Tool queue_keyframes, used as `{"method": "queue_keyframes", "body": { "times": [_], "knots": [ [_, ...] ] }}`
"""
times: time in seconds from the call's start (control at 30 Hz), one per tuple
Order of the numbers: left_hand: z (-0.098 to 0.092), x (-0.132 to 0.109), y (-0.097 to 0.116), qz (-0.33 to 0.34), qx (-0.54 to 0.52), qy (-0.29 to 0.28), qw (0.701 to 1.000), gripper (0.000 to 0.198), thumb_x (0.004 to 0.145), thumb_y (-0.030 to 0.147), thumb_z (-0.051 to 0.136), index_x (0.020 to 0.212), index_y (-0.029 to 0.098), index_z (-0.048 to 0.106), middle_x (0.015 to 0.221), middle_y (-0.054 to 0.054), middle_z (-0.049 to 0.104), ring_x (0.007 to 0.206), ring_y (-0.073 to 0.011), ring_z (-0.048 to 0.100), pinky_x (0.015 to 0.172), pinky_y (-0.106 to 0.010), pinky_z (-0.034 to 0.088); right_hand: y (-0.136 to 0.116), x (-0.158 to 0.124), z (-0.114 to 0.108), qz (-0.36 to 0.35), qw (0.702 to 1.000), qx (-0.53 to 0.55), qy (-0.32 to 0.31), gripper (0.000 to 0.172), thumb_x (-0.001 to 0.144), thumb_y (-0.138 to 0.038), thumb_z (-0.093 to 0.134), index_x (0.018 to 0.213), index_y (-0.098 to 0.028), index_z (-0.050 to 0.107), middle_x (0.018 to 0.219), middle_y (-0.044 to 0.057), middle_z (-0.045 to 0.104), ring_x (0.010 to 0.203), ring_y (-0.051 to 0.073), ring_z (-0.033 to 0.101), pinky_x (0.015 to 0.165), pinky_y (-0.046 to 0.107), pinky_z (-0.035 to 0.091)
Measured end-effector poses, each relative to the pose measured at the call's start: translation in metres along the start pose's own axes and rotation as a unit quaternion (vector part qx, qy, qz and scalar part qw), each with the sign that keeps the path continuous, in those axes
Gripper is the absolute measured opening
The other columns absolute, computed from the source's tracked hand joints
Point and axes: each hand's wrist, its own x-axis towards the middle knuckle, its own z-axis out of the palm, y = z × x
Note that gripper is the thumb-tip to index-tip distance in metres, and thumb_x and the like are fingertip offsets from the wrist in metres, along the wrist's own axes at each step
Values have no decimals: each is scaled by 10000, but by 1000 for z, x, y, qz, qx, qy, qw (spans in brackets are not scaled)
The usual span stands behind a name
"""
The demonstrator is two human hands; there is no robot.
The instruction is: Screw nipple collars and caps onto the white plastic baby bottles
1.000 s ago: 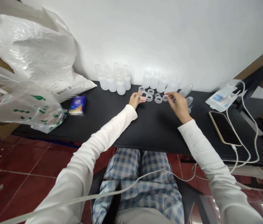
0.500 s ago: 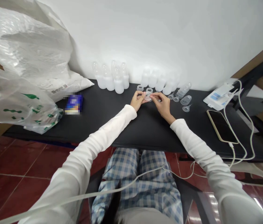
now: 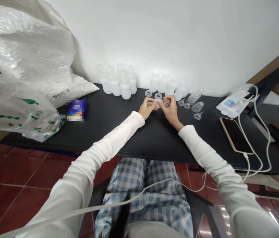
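Between my two hands, just above the black table, is a translucent ring collar (image 3: 158,103). My left hand (image 3: 147,107) pinches its left side, fingers closed. My right hand (image 3: 170,108) grips the right side with thumb and fingers; whether a clear teat sits inside the ring is too small to tell. Two loose ring collars (image 3: 148,93) lie just beyond my hands. To the right are several clear funnel-shaped teats (image 3: 198,115), a clear cap (image 3: 197,106) on its side and a stack of clear caps (image 3: 195,95).
Capped white bottles (image 3: 125,86) stand against the wall, with uncapped white bottles (image 3: 162,83) right of them. Plastic bags (image 3: 30,49) and a blue box (image 3: 77,110) are at left. A phone (image 3: 235,135), cables and a white box (image 3: 232,102) lie at right.
My right hand's fingers have shifted from a fingertip pinch at the ring to a wider hold around its right side. The left hand stays nearly in place.
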Motion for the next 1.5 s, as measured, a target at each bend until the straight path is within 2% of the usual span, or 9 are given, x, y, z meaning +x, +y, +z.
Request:
{"method": "queue_keyframes", "body": {
  "times": [0.1, 0.23, 0.43, 0.77, 1.0, 1.1, 1.2, 1.37, 1.5],
  "knots": [
    [0, -1, 2, 13, 9, -4, 1000, 344, 825, 328, 839, 928, 204, 535, 727, 36, 698, 711, -118, 723, 778, -275, 601, -7, -3, -2, -2, 999, 4, -40, 353, 977, -564, 559, 1096, -232, 577, 1065, 72, 612, 809, 173, 600, 773, 337, 545],
    [0, -4, 5, 29, 23, -11, 999, 334, 817, 315, 840, 926, 204, 545, 713, 33, 689, 699, -127, 714, 729, -263, 582, -18, -7, -3, 1, 996, 37, -79, 413, 996, -633, 481, 953, -246, 616, 858, 30, 650, 755, 183, 590, 737, 341, 518],
    [-2, -4, 9, 39, 39, -22, 998, 319, 787, 332, 855, 900, 195, 590, 639, 55, 659, 606, -91, 672, 590, -188, 531, -21, -14, 1, 56, 984, 154, -65, 464, 900, -702, 594, 891, -239, 612, 768, 4, 653, 665, 152, 594, 634, 313, 510],
    [-2, -2, 8, 61, 81, -2, 995, 202, 812, 252, 805, 861, 193, 619, 539, 77, 566, 492, -75, 562, 503, -184, 454, -25, -17, 4, 80, 977, 189, -62, 546, 834, -785, 626, 852, -240, 599, 703, -9, 659, 578, 133, 596, 581, 306, 528],
    [-3, -3, 5, 96, 135, 22, 986, 185, 798, 187, 795, 868, 194, 624, 567, 83, 530, 529, -72, 526, 541, -197, 418, -21, -17, 8, 93, 971, 209, -67, 599, 779, -817, 662, 916, -235, 626, 745, -6, 701, 584, 127, 647, 601, 298, 573],
    [-3, -3, 5, 80, 126, 23, 988, 191, 804, 206, 798, 884, 193, 626, 580, 76, 552, 539, -87, 560, 547, -210, 450, -22, -18, 7, 84, 976, 189, -61, 606, 806, -819, 629, 939, -229, 642, 758, 6, 722, 597, 139, 669, 607, 302, 578],
    [-2, -2, 4, 65, 93, -1, 994, 212, 820, 250, 803, 922, 191, 627, 626, 57, 611, 585, -102, 622, 595, -224, 509, -20, -17, 4, 83, 980, 172, -51, 618, 827, -829, 592, 948, -226, 646, 763, 23, 733, 602, 156, 680, 608, 315, 581],
    [0, 1, -1, 66, 28, -15, 997, 328, 759, 225, 867, 947, 193, 600, 758, 30, 689, 718, -103, 696, 747, -241, 575, -12, -11, -3, 63, 980, 171, -77, 655, 858, -834, 543, 1082, -238, 698, 970, 60, 773, 775, 185, 720, 768, 357, 632],
    [-2, 3, -4, 79, 36, 2, 996, 322, 731, 163, 873, 901, 192, 600, 760, 36, 687, 713, -92, 684, 757, -237, 565, -8, -8, -4, 50, 978, 174, -102, 685, 860, -821, 561, 1183, -239, 719, 1044, 74, 774, 832, 194, 720, 819, 372, 636]
  ]
}}
